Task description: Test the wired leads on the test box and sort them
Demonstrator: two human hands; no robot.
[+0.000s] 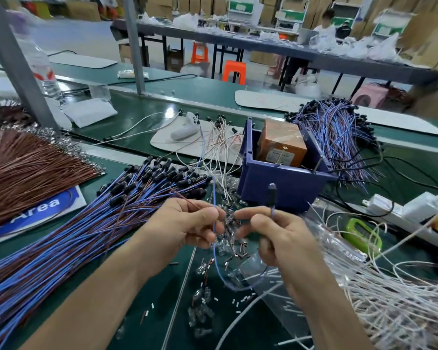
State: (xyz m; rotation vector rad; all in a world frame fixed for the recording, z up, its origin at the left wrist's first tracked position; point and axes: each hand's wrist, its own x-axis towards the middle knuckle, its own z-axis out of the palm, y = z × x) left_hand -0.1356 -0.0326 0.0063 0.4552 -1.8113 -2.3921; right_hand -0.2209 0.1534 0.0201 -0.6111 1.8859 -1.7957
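Left hand [187,223] pinches the free wire ends of the blue-and-brown lead [216,258]. Right hand [276,238] pinches it just below its upright black cap [272,194]. The lead loops down between both hands, near the blue bin [283,183].

The lead [216,263] I pinch is violet-blue, paired with a thin reddish-brown strand and ending in a black cap. On my left, a pile of leads [86,223] repeats that striping of blue and brown, tipped in black; a second pile [334,132] in the same colours lies behind a dark blue bin [283,183]. The test box [281,140] in the bin is orange with a pale label. The bench mat [162,299] is deep green. A wire bundle [23,168] is copper brown. The loose wires [390,299] are white, a small device [362,233] lime green, and a sign [43,205] blue with white letters.
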